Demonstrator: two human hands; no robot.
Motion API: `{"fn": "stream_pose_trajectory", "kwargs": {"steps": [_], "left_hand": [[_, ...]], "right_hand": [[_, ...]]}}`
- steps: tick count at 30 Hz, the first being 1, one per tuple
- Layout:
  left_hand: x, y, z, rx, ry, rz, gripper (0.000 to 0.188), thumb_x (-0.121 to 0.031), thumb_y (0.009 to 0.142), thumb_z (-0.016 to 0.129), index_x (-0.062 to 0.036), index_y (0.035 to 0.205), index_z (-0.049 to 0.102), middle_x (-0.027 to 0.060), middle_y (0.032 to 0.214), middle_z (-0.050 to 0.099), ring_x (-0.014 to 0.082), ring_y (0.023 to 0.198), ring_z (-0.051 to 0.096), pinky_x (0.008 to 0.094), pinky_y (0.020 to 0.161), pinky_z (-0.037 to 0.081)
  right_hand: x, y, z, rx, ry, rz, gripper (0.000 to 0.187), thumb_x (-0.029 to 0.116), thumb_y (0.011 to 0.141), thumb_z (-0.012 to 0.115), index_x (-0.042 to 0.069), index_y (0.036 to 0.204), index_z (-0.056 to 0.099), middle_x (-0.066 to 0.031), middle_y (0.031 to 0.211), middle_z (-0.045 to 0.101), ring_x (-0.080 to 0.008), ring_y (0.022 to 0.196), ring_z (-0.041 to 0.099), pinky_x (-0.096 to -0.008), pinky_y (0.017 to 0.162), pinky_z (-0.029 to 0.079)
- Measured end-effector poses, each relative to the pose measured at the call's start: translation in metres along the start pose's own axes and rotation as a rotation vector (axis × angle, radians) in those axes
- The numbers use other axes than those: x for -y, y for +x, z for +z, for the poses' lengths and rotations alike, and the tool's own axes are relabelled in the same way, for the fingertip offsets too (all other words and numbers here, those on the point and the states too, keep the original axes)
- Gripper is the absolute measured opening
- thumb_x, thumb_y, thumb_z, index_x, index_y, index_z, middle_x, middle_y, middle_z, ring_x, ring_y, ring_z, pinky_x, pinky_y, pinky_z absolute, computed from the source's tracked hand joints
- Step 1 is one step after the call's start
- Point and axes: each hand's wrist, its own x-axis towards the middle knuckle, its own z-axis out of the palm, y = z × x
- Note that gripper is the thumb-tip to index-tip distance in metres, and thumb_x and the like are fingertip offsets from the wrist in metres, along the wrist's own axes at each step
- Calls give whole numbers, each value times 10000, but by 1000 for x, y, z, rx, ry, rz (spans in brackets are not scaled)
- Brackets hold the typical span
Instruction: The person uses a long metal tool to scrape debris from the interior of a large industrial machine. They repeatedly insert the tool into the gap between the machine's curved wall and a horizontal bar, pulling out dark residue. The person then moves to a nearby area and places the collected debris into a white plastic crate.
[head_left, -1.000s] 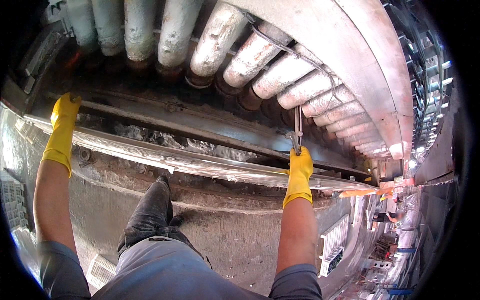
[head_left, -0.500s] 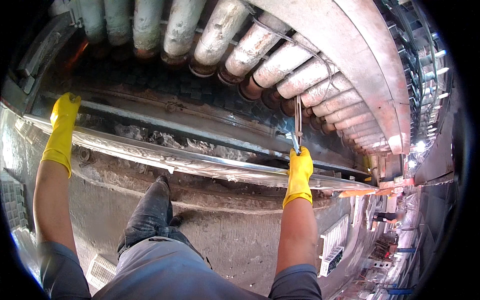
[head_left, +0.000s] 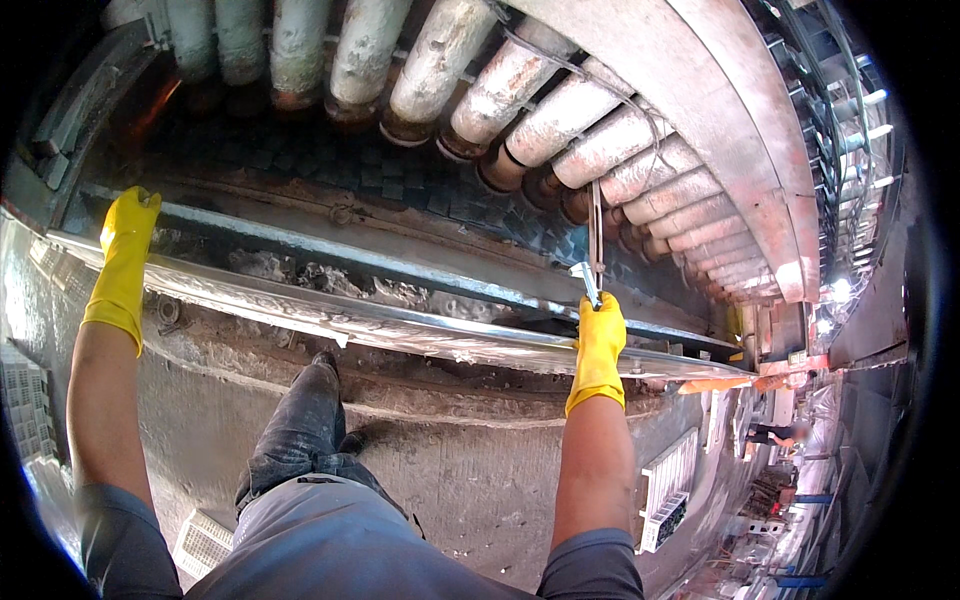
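My left hand point(head_left: 130, 228), in a long yellow rubber glove, is at the left end of a pale metal bar point(head_left: 300, 241). Its fingers are curled closed; what they hold, if anything, is hidden. Farther right, my right hand point(head_left: 600, 335), gloved alike, closes around a silver metal tool point(head_left: 586, 281) with a bright, angled head. Just beyond it stands a long thin metal rod point(head_left: 597, 220); whether it belongs to the tool I cannot tell. Both hands are above a long, shiny metal ledge point(head_left: 400, 311), and grey debris point(head_left: 330, 281) lies in the trough behind it.
Thick, dusty pipes point(head_left: 440, 65) hang in a row over dark block-like pieces point(head_left: 390, 180), with an orange glow at the far left. A broad metal housing point(head_left: 740, 130) curves overhead. White plastic crates point(head_left: 668, 485) stand on the concrete floor point(head_left: 480, 480). Another person point(head_left: 775, 435) is far right.
The silver tool's head has turned slightly in my right hand and catches more light. The pale metal bar looks brighter. My hands stay in nearly the same places.
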Motion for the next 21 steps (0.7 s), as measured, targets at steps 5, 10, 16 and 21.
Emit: {"fn": "stream_pose_trajectory", "kwargs": {"steps": [5,10,16,21], "left_hand": [[14,-16,5,-3,5,-24,469,-436,922,705,-62,1204,705,190,1178,730,383,1129,678,454,947,526],[36,-22,12,-21,1,-10,491,-446,917,708,-57,1217,699,191,1189,728,386,1135,677,450,960,523],[44,-43,9,5,-34,-18,471,-432,914,700,-59,1202,699,203,1178,726,386,1128,680,451,947,523],[55,-54,11,-12,-51,0,456,-425,911,697,-59,1183,702,206,1164,728,390,1122,681,452,935,524]], "right_hand": [[-10,-18,-3,16,-16,19,447,336,960,712,157,1360,622,-85,1061,741,-273,809,748,-381,581,628],[-30,-26,-1,10,8,2,431,347,960,714,160,1339,631,-83,1048,739,-273,819,746,-384,591,634],[-41,-45,-2,-3,12,-1,423,346,958,716,154,1325,632,-81,1019,735,-275,796,743,-387,576,628],[-53,-53,-1,-16,26,-7,419,344,956,716,163,1324,633,-86,1003,733,-275,779,738,-390,560,622]]}}
